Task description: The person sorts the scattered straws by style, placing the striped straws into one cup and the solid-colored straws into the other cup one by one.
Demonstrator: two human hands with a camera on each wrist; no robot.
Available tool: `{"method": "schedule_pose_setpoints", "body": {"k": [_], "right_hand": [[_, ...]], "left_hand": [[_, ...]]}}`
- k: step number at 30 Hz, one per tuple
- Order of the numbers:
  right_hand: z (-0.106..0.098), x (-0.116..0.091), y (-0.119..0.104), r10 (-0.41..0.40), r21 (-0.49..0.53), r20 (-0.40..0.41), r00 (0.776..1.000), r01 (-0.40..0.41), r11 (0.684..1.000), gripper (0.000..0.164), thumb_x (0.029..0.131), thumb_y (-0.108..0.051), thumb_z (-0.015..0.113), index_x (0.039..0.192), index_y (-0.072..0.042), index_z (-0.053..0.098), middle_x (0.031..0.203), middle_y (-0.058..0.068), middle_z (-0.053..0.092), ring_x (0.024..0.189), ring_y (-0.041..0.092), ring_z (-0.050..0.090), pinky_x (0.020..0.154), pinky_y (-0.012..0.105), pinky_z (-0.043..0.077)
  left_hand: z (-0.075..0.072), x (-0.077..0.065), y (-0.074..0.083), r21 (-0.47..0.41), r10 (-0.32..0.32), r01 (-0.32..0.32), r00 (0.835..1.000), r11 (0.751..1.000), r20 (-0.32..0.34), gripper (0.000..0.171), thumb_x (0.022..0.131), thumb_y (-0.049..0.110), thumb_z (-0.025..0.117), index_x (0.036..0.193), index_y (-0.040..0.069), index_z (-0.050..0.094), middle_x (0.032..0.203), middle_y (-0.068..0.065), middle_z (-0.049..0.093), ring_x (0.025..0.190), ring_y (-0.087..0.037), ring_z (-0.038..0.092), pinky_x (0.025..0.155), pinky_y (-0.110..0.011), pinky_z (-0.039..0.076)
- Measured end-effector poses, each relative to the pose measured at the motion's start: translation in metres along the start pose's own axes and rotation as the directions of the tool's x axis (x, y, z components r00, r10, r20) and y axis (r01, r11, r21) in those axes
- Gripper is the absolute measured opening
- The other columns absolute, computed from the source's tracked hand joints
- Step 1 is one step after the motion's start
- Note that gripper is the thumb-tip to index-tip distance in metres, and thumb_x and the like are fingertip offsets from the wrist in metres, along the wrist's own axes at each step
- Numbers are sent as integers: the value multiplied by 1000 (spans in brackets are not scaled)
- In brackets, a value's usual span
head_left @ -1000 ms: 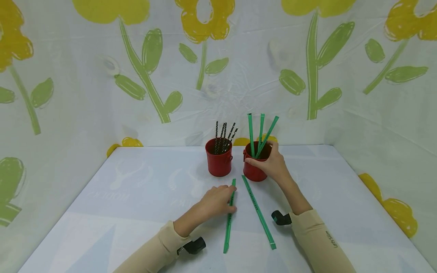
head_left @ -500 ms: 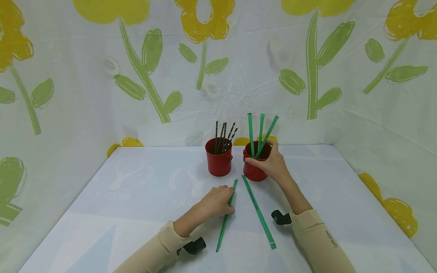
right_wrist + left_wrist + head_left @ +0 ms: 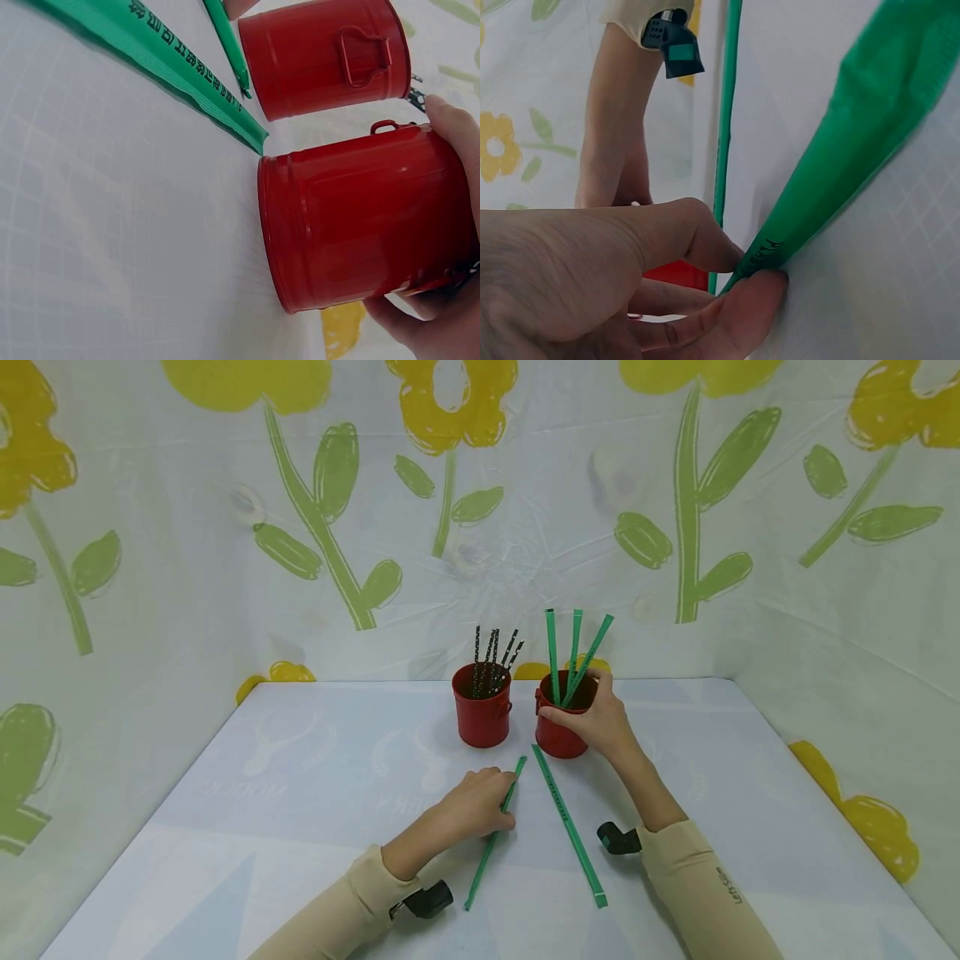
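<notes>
My left hand (image 3: 472, 803) pinches a long green wrapped straw (image 3: 482, 872) between thumb and fingertips, low over the table. In the left wrist view the wrapper (image 3: 829, 161) is creased, with dark print near the pinch. My right hand (image 3: 602, 720) grips the right red bucket (image 3: 558, 740) by its upper part, thumb at the near side and fingers at the right rim. Several green wrapped straws (image 3: 575, 639) stand leaning inside that bucket. A second loose green wrapped straw (image 3: 570, 831) lies slanted on the table between the hands.
Another red bucket (image 3: 481, 725) stands just left of the gripped one, holding several black straws with white specks (image 3: 492, 652). The table (image 3: 315, 793) has a pale patterned cover. A flower-printed curtain (image 3: 525, 568) rises behind its back edge.
The straw in my left hand has turned: its near end has swung left and its far end slightly right. My right hand and the bucket have stayed put.
</notes>
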State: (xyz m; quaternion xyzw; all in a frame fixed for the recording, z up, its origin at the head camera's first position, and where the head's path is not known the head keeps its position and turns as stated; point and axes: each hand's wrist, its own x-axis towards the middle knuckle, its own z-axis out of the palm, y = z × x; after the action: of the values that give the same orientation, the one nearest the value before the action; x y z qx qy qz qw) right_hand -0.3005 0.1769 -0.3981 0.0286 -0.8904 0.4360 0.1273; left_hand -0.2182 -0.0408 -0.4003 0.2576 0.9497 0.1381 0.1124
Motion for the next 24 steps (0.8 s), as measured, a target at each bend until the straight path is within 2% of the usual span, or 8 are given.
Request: {"method": "schedule_pose_setpoints", "body": {"k": [7,24], "right_hand": [[-1,0,-1,5,-4,1,1000,-5,1000,102,60,-65,70,135,-19,19,128,11,48,118,29,46,83,47,52],[-1,-1,-1,2,0,4,1000,-2,1000,103,60,-64,70,135,-17,18,129,12,47,118,31,46,83,48,51]], "left_hand": [[0,0,1,-4,-14,14,1000,1000,8,45,76,21,70,117,7,56,72,1,49,69,-11,46,58,-24,38],[0,-3,1,-109,-47,49,999,993,20,49,76,17,70,120,6,52,77,-1,49,65,-11,49,45,-21,44]]}}
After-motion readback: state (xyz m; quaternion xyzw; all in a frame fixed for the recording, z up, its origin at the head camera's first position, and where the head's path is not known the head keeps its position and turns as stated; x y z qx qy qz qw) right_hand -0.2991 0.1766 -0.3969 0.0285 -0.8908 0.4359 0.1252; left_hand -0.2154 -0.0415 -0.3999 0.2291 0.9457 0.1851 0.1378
